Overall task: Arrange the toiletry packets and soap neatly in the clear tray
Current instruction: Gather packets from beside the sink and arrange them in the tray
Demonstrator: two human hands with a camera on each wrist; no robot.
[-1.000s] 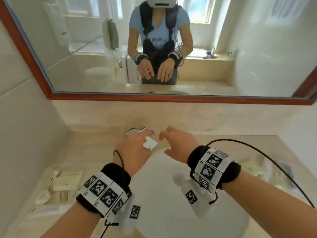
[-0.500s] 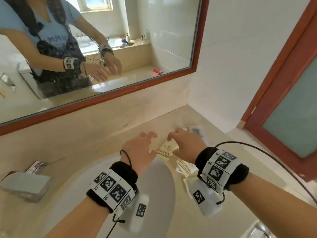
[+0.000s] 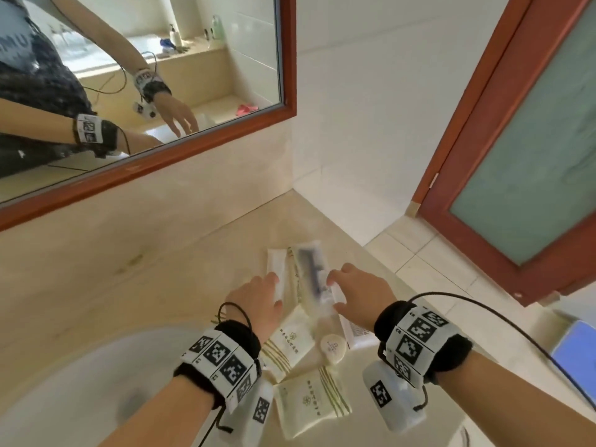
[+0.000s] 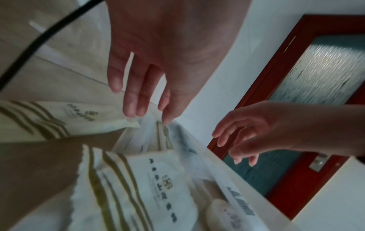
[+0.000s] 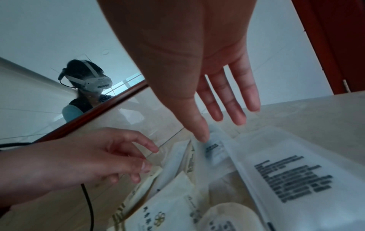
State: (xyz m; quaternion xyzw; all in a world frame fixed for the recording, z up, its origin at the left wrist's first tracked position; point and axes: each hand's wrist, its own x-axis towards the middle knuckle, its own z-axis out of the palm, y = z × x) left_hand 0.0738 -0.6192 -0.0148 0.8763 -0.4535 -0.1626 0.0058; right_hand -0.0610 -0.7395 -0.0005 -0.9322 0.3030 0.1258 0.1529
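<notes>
the toiletry packets (image 3: 292,343) and round soap (image 3: 333,346) are lying heaped on the counter (image 3: 161,275) by its edge - left hand (image 3: 258,301) and right hand (image 3: 364,295) are reaching in, fingers spread, gripping nothing - a careless sweep risks knocking slippery packets floorward.

We cannot make out the clear tray's edges under the packets (image 3: 292,341). Our left hand (image 3: 254,303) covers one long sachet's (image 3: 276,269) near end; our right hand (image 3: 361,298) hides part of another. Print on the soap (image 3: 333,348) is too small (and blurred) to read. The sink (image 3: 96,382) runs off frame.
</notes>
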